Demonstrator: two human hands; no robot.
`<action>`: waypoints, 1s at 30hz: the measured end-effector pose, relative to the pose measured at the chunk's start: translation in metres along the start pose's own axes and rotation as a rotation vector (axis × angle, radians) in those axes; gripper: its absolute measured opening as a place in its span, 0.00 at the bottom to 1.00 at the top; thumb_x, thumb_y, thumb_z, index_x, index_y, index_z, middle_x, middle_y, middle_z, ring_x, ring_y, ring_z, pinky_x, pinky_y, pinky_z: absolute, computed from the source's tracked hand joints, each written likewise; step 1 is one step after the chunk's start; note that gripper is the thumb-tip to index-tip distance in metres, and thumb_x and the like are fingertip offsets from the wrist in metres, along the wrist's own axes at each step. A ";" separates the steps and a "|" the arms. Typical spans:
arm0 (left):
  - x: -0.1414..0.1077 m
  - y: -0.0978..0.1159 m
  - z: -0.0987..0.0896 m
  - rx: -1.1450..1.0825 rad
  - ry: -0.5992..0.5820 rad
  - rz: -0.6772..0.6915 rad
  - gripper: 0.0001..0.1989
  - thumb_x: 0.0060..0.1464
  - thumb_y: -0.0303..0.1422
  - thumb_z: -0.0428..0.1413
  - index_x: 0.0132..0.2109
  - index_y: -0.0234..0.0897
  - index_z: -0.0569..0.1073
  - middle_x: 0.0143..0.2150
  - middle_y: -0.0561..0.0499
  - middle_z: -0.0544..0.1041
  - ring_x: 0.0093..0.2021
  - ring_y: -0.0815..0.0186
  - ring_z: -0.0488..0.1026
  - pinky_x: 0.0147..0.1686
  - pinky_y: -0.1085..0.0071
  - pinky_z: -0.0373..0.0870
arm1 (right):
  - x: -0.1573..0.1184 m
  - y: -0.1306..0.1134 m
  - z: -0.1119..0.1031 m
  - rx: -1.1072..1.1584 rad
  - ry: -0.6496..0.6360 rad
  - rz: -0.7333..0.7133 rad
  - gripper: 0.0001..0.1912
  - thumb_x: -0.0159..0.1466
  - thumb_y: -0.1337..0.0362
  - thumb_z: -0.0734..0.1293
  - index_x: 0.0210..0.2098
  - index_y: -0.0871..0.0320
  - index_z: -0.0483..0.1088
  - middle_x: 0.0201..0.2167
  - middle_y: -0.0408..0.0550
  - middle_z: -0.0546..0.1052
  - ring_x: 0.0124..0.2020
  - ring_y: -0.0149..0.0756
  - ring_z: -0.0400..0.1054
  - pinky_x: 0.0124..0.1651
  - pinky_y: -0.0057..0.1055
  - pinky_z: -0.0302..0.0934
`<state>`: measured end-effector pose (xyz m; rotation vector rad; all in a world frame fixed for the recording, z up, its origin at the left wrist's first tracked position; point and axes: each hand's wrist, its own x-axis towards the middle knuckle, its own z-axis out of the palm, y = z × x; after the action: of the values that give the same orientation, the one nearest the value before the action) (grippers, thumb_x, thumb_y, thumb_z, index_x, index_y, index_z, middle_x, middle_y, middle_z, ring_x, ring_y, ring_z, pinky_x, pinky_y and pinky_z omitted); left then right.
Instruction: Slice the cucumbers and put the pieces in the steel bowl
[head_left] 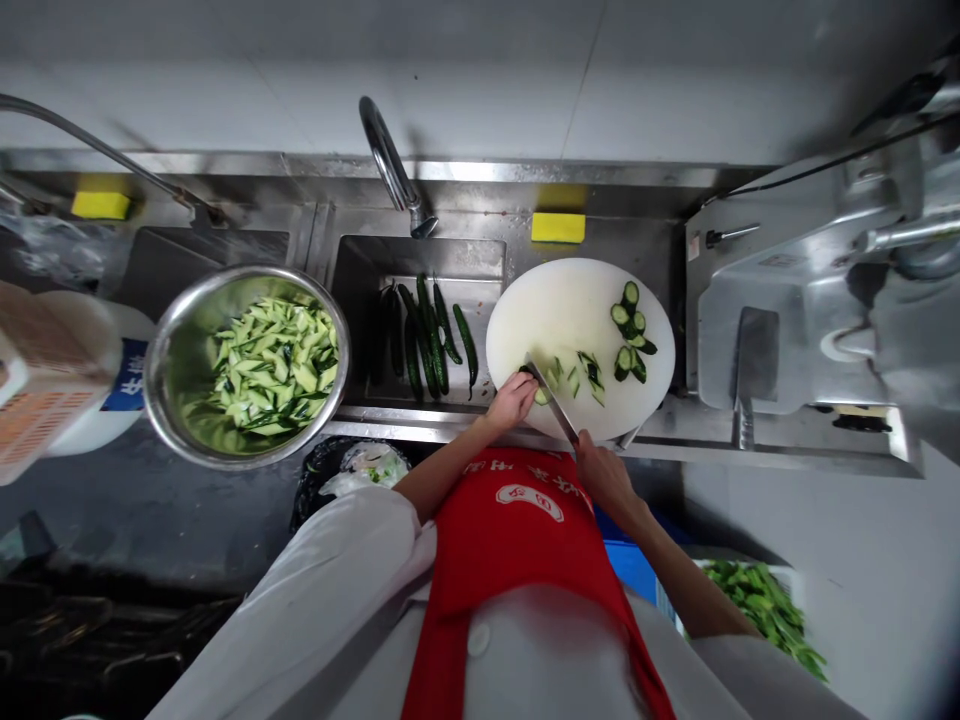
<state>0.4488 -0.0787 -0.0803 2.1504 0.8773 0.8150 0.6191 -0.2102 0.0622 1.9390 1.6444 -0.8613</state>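
My right hand (600,472) is closed around the handle of a kitchen knife (559,408), its blade slanting up and left over the round white cutting board (525,300). At the board's left front, my left hand (514,398) presses a piece of cucumber (541,397) beside the blade, fingers curled. Slices of cut cucumber (591,372) lie just right of the knife. On the board's right side sit several thicker cucumber chunks (631,320) with pale cut ends. Part of the piece under my left fingers is hidden.
Several whole cucumbers (439,350) lie in the sink (480,262) under a curved faucet (390,160). Left of it stands a steel bowl (180,385) of sliced cucumber. A yellow sponge (558,228) is behind the board; a cleaver (745,370) lies at the right.
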 end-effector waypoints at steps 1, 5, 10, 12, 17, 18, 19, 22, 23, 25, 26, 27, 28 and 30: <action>0.000 0.000 0.000 0.000 0.003 0.001 0.12 0.68 0.31 0.46 0.47 0.34 0.73 0.46 0.42 0.72 0.49 0.62 0.69 0.52 0.62 0.71 | 0.000 0.000 0.001 0.002 0.002 -0.004 0.13 0.74 0.64 0.48 0.51 0.58 0.58 0.34 0.54 0.79 0.38 0.44 0.77 0.35 0.30 0.56; -0.001 0.001 -0.001 -0.015 0.014 -0.002 0.11 0.68 0.31 0.46 0.47 0.34 0.73 0.45 0.42 0.72 0.49 0.62 0.69 0.52 0.64 0.71 | 0.004 -0.001 0.003 0.003 0.009 -0.002 0.12 0.74 0.63 0.49 0.50 0.59 0.59 0.32 0.54 0.78 0.36 0.43 0.77 0.35 0.30 0.56; -0.004 -0.005 -0.005 -0.038 0.003 -0.004 0.12 0.68 0.31 0.46 0.48 0.36 0.74 0.47 0.44 0.72 0.50 0.64 0.70 0.52 0.66 0.71 | 0.008 -0.004 0.002 0.009 0.010 0.002 0.13 0.73 0.64 0.49 0.50 0.60 0.60 0.34 0.54 0.78 0.39 0.43 0.77 0.37 0.30 0.57; -0.005 -0.008 -0.005 -0.020 -0.015 0.005 0.13 0.68 0.32 0.45 0.48 0.37 0.74 0.46 0.44 0.72 0.49 0.64 0.70 0.51 0.66 0.71 | 0.004 -0.002 0.001 0.010 -0.002 -0.002 0.13 0.73 0.64 0.49 0.51 0.60 0.59 0.34 0.54 0.78 0.38 0.43 0.77 0.36 0.30 0.57; -0.006 -0.012 -0.001 -0.014 0.008 0.020 0.14 0.69 0.33 0.45 0.49 0.37 0.74 0.45 0.45 0.72 0.48 0.63 0.69 0.50 0.63 0.72 | -0.003 -0.001 0.000 -0.005 -0.027 0.000 0.12 0.73 0.66 0.50 0.52 0.60 0.59 0.33 0.54 0.78 0.37 0.43 0.77 0.35 0.30 0.57; -0.006 -0.012 -0.001 -0.019 0.013 0.024 0.14 0.69 0.33 0.45 0.49 0.37 0.74 0.46 0.44 0.72 0.49 0.62 0.69 0.51 0.63 0.72 | -0.002 -0.002 0.000 -0.009 -0.017 -0.005 0.12 0.73 0.66 0.49 0.51 0.60 0.59 0.33 0.54 0.79 0.38 0.43 0.77 0.35 0.30 0.57; -0.007 -0.012 -0.001 -0.023 0.017 0.025 0.14 0.69 0.33 0.44 0.49 0.37 0.74 0.46 0.44 0.72 0.49 0.62 0.69 0.51 0.63 0.72 | -0.002 -0.003 -0.001 -0.010 -0.011 -0.011 0.12 0.73 0.65 0.49 0.51 0.59 0.59 0.33 0.54 0.79 0.37 0.43 0.77 0.35 0.30 0.57; -0.008 -0.013 -0.001 -0.039 0.020 0.016 0.15 0.69 0.34 0.44 0.49 0.37 0.74 0.46 0.43 0.72 0.49 0.62 0.70 0.51 0.62 0.72 | -0.002 -0.005 -0.002 -0.008 -0.015 -0.009 0.11 0.73 0.65 0.50 0.51 0.59 0.58 0.32 0.53 0.78 0.36 0.42 0.77 0.35 0.29 0.57; -0.008 -0.013 -0.001 -0.043 0.022 0.013 0.15 0.69 0.34 0.44 0.49 0.37 0.74 0.46 0.43 0.72 0.49 0.62 0.70 0.51 0.62 0.72 | -0.002 -0.005 -0.002 -0.008 -0.024 -0.007 0.11 0.73 0.65 0.51 0.51 0.60 0.58 0.32 0.53 0.78 0.36 0.41 0.77 0.35 0.29 0.57; -0.008 -0.014 0.000 -0.047 0.029 0.013 0.15 0.69 0.34 0.44 0.49 0.36 0.74 0.46 0.42 0.72 0.50 0.62 0.70 0.51 0.62 0.72 | -0.002 -0.005 -0.003 -0.016 -0.026 -0.001 0.11 0.72 0.66 0.51 0.51 0.60 0.58 0.33 0.55 0.78 0.37 0.42 0.77 0.36 0.29 0.58; -0.008 -0.014 0.001 -0.048 0.035 0.022 0.14 0.69 0.34 0.44 0.49 0.36 0.74 0.46 0.42 0.72 0.50 0.62 0.70 0.51 0.62 0.72 | -0.002 -0.005 -0.003 -0.016 -0.024 -0.004 0.11 0.72 0.67 0.51 0.51 0.60 0.59 0.34 0.55 0.78 0.37 0.42 0.77 0.36 0.30 0.58; -0.008 -0.015 0.002 -0.048 0.038 0.028 0.14 0.69 0.34 0.44 0.49 0.36 0.74 0.45 0.42 0.72 0.50 0.62 0.70 0.51 0.62 0.72 | -0.003 -0.004 -0.002 -0.010 -0.024 -0.010 0.12 0.72 0.67 0.51 0.51 0.60 0.59 0.34 0.55 0.78 0.38 0.42 0.77 0.37 0.30 0.58; -0.008 -0.015 0.002 -0.049 0.038 0.030 0.14 0.69 0.34 0.44 0.49 0.36 0.74 0.45 0.42 0.72 0.49 0.62 0.70 0.51 0.62 0.72 | -0.003 -0.003 -0.002 0.001 -0.024 -0.014 0.12 0.72 0.66 0.51 0.51 0.60 0.59 0.34 0.54 0.78 0.38 0.42 0.77 0.37 0.30 0.58; -0.009 -0.015 0.003 -0.052 0.038 0.023 0.14 0.69 0.34 0.44 0.48 0.35 0.74 0.45 0.42 0.73 0.49 0.62 0.70 0.51 0.61 0.73 | -0.002 -0.001 0.001 0.031 -0.037 -0.023 0.12 0.72 0.66 0.51 0.52 0.59 0.59 0.33 0.53 0.78 0.37 0.42 0.77 0.37 0.30 0.58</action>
<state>0.4404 -0.0781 -0.0962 2.1096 0.8423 0.8838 0.6173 -0.2115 0.0631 1.9166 1.6450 -0.9307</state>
